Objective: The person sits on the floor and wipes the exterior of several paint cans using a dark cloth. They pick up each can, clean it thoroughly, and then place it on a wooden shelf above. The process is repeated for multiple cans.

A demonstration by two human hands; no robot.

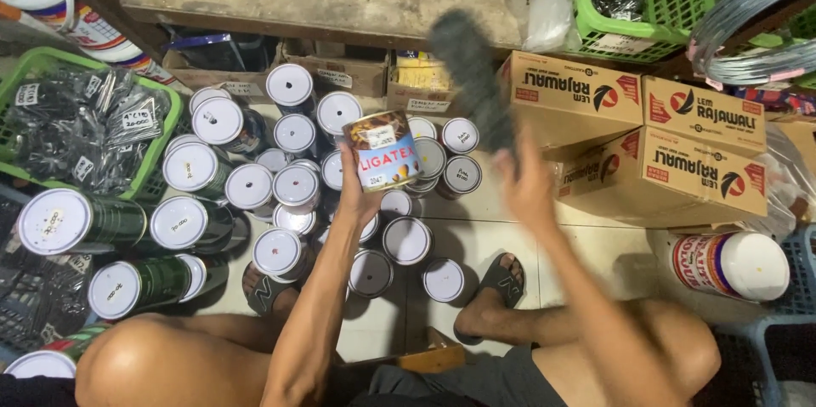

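Head view: left hand (pixel 355 182) wrapped around a labelled can (pixel 384 150), lifted above a cluster of white-lidded cans (pixel 293 186) on the tiled floor (pixel 476 241). Right hand (pixel 527 186) closed on a dark brush (pixel 472 76), blurred, raised just right of the can. Cartons (pixel 671 148) at right, green basket (pixel 85 131) at left.
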